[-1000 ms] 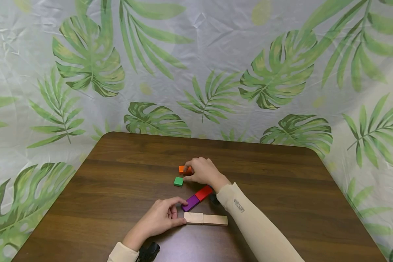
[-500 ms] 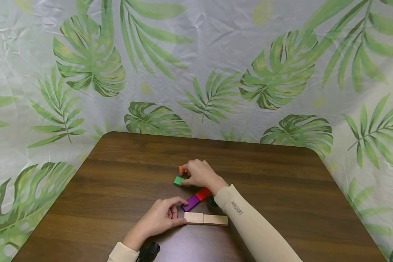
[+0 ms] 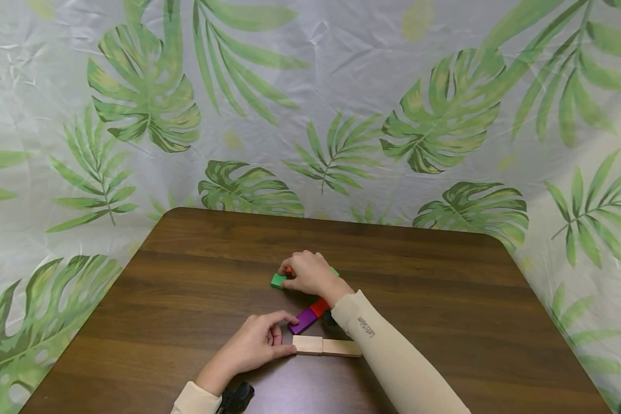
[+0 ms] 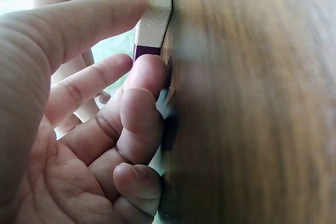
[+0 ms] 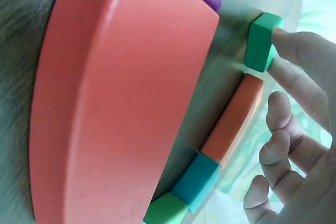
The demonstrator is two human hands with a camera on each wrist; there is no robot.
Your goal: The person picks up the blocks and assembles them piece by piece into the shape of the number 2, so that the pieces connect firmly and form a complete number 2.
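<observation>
My right hand (image 3: 313, 273) pinches a small green block (image 5: 260, 43) between thumb and index finger, near the left end of an orange block (image 5: 233, 119). A teal block (image 5: 195, 182) and a light green block (image 5: 167, 209) continue the row from the orange one; in the head view the hand covers much of this row. My left hand (image 3: 256, 342) touches a purple block (image 3: 301, 322) with its index finger. Its thumb rests at the left end of a plain wooden block (image 3: 307, 345). A red block (image 3: 318, 307) adjoins the purple one, partly under the right wrist.
A second plain wooden block (image 3: 338, 347) lies end to end with the first, close to the right sleeve (image 3: 388, 351). All stand on a brown wooden table (image 3: 186, 299). Behind its far edge hangs a leaf-patterned cloth (image 3: 310, 115).
The right hand has moved slightly left, and its thumb and index finger have taken hold of the green block, which has shifted a little left and away. The left hand stays in place.
</observation>
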